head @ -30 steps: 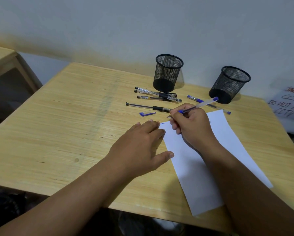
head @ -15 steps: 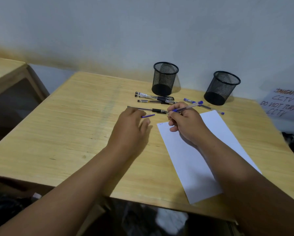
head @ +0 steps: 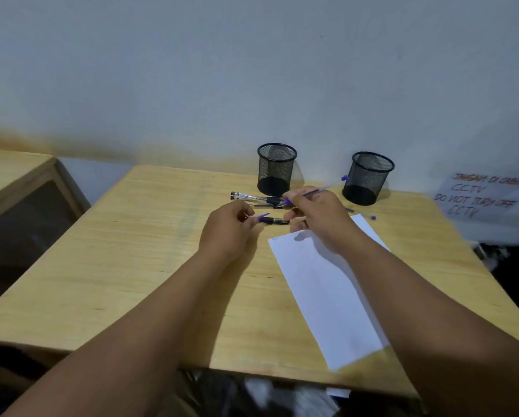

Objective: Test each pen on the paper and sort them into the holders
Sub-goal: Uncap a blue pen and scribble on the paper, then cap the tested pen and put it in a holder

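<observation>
Both hands have lifted off the paper (head: 327,284) since a second ago; left hand (head: 226,233) no longer lies flat beside the sheet. It now pinches the blue cap (head: 263,217) by thumb and forefinger, just above the bench (head: 132,251). Right hand (head: 318,215) has its fingers (head: 297,196) curled round the blue pen (head: 327,188), tip end pointing left toward the cap, tail end raised toward the right holder (head: 368,177).

Small blue scribble (head: 275,238) at the sheet's top-left corner, too small to read.

Loose pens (head: 256,197) lie in front of the left holder (head: 276,168); motion blur and the hands hide part of them, count unclear. One black pen (head: 278,221) lies between the two hands, partly covered. Another blue pen (head: 363,215) pokes out behind the right wrist, mostly hidden.

Both holders upright near the wall, contents not discernible through the mesh.

Handwritten sign (head: 481,195) at right, blurred, partly legible: "DO NOT TURN OFF CCTV".
</observation>
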